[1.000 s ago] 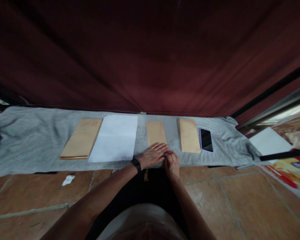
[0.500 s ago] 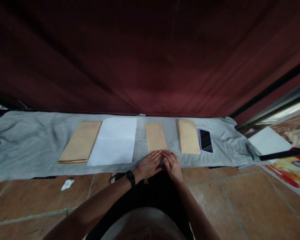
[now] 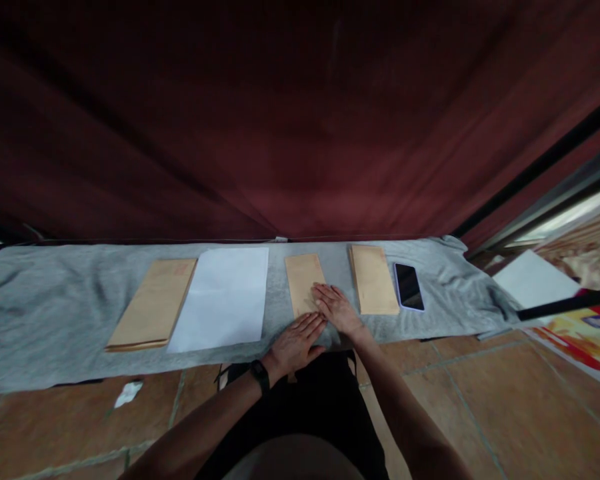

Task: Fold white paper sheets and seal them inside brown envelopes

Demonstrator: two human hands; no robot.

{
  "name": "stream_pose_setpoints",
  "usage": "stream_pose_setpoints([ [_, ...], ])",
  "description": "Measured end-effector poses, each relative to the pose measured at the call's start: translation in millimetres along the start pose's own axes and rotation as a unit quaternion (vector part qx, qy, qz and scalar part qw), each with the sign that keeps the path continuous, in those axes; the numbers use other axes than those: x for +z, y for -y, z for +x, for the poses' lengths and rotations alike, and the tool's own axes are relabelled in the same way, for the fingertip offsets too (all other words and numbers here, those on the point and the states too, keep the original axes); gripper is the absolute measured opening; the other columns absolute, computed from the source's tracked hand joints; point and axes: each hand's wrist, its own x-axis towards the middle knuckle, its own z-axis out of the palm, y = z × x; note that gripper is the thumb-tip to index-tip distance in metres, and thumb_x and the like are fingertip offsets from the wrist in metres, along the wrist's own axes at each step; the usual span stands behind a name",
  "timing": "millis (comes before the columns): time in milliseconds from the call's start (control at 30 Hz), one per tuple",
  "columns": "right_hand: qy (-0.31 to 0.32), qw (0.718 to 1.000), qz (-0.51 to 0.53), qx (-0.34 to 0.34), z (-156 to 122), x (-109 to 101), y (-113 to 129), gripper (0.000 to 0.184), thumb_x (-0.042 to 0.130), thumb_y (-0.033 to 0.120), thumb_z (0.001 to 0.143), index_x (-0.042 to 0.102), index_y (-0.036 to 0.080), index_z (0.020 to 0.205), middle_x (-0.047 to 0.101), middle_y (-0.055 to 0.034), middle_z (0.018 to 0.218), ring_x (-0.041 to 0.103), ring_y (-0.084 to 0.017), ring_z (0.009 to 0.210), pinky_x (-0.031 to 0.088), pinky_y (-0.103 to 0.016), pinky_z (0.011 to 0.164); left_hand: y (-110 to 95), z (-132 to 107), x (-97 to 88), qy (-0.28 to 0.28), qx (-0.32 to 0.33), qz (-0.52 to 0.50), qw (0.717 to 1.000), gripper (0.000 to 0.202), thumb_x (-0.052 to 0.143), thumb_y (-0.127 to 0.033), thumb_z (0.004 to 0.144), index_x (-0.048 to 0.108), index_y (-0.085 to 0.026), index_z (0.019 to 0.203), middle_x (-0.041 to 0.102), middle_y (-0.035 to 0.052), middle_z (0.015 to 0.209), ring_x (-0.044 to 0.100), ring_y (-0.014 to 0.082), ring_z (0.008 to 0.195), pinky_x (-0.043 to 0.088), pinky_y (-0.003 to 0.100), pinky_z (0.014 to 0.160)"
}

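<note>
A single brown envelope [image 3: 304, 277] lies on the grey cloth [image 3: 55, 313] in front of me. My right hand [image 3: 336, 307] rests flat on its near right part, fingers stretched out. My left hand [image 3: 294, 345], with a black band on the wrist, lies flat just below the envelope's near edge, fingers spread on the cloth. Neither hand holds anything.
On the cloth lie a stack of brown envelopes [image 3: 153, 305] at the left, a white sheet [image 3: 223, 298], another envelope stack [image 3: 373, 279] and a dark phone [image 3: 409, 285] at the right. A dark red curtain [image 3: 280, 120] hangs behind. Brown floor tiles [image 3: 480, 413] are nearer, with a paper scrap [image 3: 128, 393].
My right hand has moved forward onto the envelope and opened flat. My left hand has slid back off the envelope toward me.
</note>
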Motion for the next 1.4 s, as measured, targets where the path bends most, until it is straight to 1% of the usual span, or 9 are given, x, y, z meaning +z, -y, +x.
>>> stream_pose_setpoints([
  [300,-0.042,0.998,-0.041,0.039,39.5,14.4,-19.6,0.042,0.041,0.035,0.105,0.054,0.024,0.143,0.056,-0.0071,0.147,0.052,-0.02,0.136,0.036,-0.045,0.117,0.5,-0.6,-4.3,0.004,0.006,0.002,1.0,0.06,0.043,-0.05,0.1,0.041,-0.017,0.15,0.044,0.0098,0.157,0.037,0.0213,0.147,0.029,0.038,0.122],
  [367,-0.009,0.998,-0.043,0.04,41.1,12.8,-13.9,0.044,0.039,0.036,0.105,0.051,0.023,0.145,0.052,-0.0075,0.15,0.047,-0.02,0.14,0.031,-0.046,0.12,1.0,-1.1,-2.8,0.004,0.009,-0.002,1.0,0.061,0.043,-0.05,0.1,0.04,-0.016,0.15,0.044,0.0097,0.156,0.038,0.0216,0.146,0.029,0.038,0.122],
  [500,0.112,0.993,-0.024,-0.012,34.9,9.5,4.5,0.046,0.036,0.038,0.106,0.044,0.026,0.15,0.042,-0.002,0.158,0.036,-0.017,0.147,0.024,-0.041,0.124,1.3,-2.0,1.9,-0.001,0.001,-0.009,1.0,0.062,0.045,-0.053,0.099,0.044,-0.016,0.148,0.05,0.0114,0.151,0.044,0.0238,0.142,0.031,0.04,0.12],
  [600,0.147,0.988,-0.023,-0.032,32.9,10.2,11.4,0.046,0.04,0.039,0.105,0.045,0.029,0.15,0.039,0.0004,0.159,0.034,-0.017,0.148,0.022,-0.041,0.125,0.9,-2.3,3.1,-0.007,-0.003,-0.013,1.0,0.061,0.046,-0.053,0.098,0.047,-0.015,0.146,0.055,0.0126,0.147,0.048,0.0251,0.139,0.033,0.041,0.119],
  [767,0.134,0.989,-0.051,-0.021,48.1,16.0,5.3,0.045,0.04,0.038,0.105,0.045,0.032,0.149,0.036,0.0024,0.16,0.033,-0.02,0.149,0.023,-0.044,0.124,1.0,-2.2,-1.6,-0.004,0.001,-0.011,1.0,0.061,0.045,-0.052,0.098,0.044,-0.016,0.148,0.051,0.0111,0.151,0.044,0.023,0.142,0.032,0.038,0.119],
  [933,0.101,0.991,-0.082,-0.004,69.4,24.5,-1.5,0.046,0.041,0.038,0.104,0.044,0.033,0.15,0.036,-0.0001,0.161,0.035,-0.023,0.148,0.023,-0.049,0.122,1.7,-2.1,-3.7,0.004,0.005,-0.003,1.0,0.065,0.044,-0.053,0.099,0.038,-0.017,0.152,0.046,0.0106,0.155,0.039,0.0222,0.145,0.03,0.038,0.12],
  [1167,0.076,0.989,-0.114,0.061,90.3,34.2,-6.9,0.048,0.041,0.036,0.104,0.045,0.022,0.15,0.038,-0.0091,0.159,0.037,-0.025,0.146,0.026,-0.045,0.121,2.0,-2.0,1.3,0.011,0.001,0.008,1.0,0.067,0.045,-0.055,0.098,0.036,-0.017,0.153,0.043,0.011,0.157,0.038,0.0233,0.145,0.029,0.038,0.12],
  [1300,0.068,0.987,-0.119,0.08,90.3,35.4,-3.9,0.051,0.038,0.037,0.104,0.042,0.018,0.152,0.036,-0.0108,0.16,0.035,-0.025,0.148,0.026,-0.046,0.121,1.9,-1.8,3.0,0.01,-0.004,0.006,1.0,0.066,0.044,-0.054,0.099,0.036,-0.016,0.152,0.043,0.012,0.157,0.04,0.0234,0.145,0.03,0.038,0.12],
  [1400,0.074,0.99,-0.108,0.061,78.4,34.2,1.1,0.054,0.036,0.039,0.105,0.038,0.016,0.154,0.036,-0.0102,0.16,0.033,-0.024,0.149,0.023,-0.046,0.123,1.1,-1.6,1.7,0.012,-0.011,-0.005,1.0,0.065,0.045,-0.054,0.098,0.04,-0.016,0.15,0.045,0.0122,0.155,0.042,0.0241,0.143,0.031,0.039,0.12],
])
